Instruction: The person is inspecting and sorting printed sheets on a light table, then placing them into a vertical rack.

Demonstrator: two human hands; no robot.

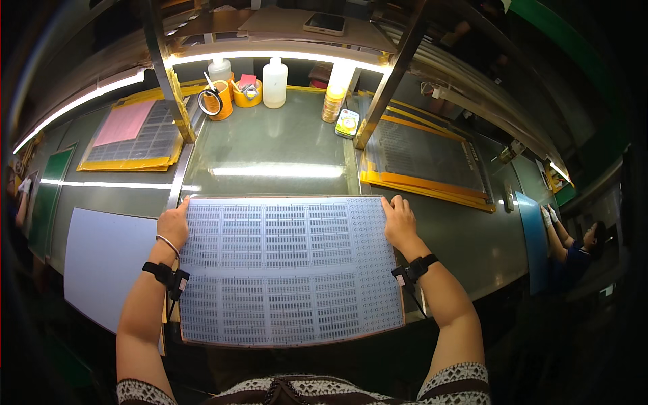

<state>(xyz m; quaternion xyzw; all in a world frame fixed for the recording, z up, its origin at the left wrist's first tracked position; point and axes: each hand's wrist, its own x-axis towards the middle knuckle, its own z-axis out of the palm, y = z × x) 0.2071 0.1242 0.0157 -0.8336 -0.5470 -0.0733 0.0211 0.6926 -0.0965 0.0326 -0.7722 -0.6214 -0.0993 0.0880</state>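
Patterned sleeves and 2 bare forearms are entering from the lower edge, each wearing a dark wrist strap. The perforated panel (287,270) is lying flat on the green bench (270,145), long axis running left to right, squarely between both hands. The left hand (174,223) is curling over its far-left corner; the right hand (399,221) is gripping the far-right corner. Both are equally near. Fingertips underneath are hidden; the panel's fine pattern is hard to make out.
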